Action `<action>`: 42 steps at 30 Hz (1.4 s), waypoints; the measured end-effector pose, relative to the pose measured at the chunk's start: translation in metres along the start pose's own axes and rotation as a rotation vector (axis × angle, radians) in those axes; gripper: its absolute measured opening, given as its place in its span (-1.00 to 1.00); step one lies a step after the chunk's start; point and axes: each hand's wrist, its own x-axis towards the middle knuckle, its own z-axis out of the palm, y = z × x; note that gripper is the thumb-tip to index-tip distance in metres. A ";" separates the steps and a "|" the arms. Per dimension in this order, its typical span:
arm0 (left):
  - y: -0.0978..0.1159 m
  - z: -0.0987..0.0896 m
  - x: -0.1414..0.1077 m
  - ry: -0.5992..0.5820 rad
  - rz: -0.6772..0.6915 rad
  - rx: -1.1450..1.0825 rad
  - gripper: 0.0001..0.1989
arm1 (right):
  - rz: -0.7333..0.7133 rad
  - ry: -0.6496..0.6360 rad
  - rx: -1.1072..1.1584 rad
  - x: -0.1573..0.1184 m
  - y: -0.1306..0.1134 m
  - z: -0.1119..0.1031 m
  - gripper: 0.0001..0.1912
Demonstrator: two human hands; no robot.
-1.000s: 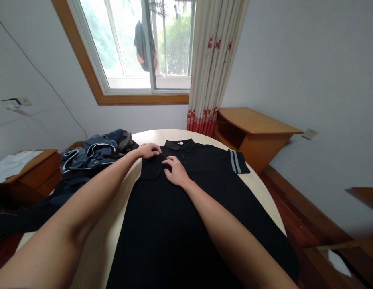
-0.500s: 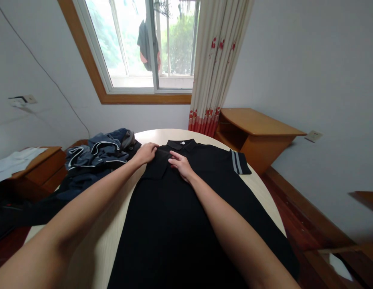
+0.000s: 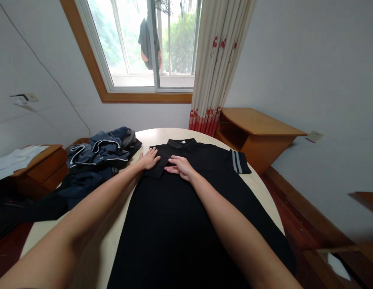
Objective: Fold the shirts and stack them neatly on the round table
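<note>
Blk polo shirt [image 3: 180,216] lies spread on pale rd. wood-grain table [image 3: 158,134], collar toward the window [image 3: 179,52], hem end nearest the wearer; R sleeve cuff [image 3: 240,162] w/ two grey stripes reaches the table's R side. L hand [image 3: 148,159] rests on the L sleeve area, fingers spread & straight, palm down. R hand [image 3: 181,166] is at the upper chest, fingers extended & parted, nothing gripped; can't tell if it touches cloth. Clothes pile [image 3: 99,150], navy/grey w/ white piping, sits on table's L side. Rm: white walls, wood-framed sliding window, cream curtain [image 3: 209,80] w/ red flowers & red hem, brown wooden desk [image 3: 261,120] R of it, wall socket [image 3: 314,136] beside, dk red floor [image 3: 294,216].
</note>
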 end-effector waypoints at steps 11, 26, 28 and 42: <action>0.027 -0.011 -0.034 0.071 -0.044 0.153 -0.40 | 0.125 -0.217 -0.469 -0.021 -0.006 0.013 -0.72; 0.052 -0.001 -0.016 0.055 -0.164 0.036 -0.31 | -0.190 0.044 -0.971 -0.004 0.001 -0.010 -0.86; 0.051 0.006 -0.011 0.086 -0.174 0.038 -0.30 | -0.190 0.036 -0.971 -0.002 0.003 -0.011 -0.87; -0.014 -0.009 0.009 0.048 -0.151 0.099 -0.30 | -0.439 0.336 -1.450 -0.026 -0.046 -0.066 -0.81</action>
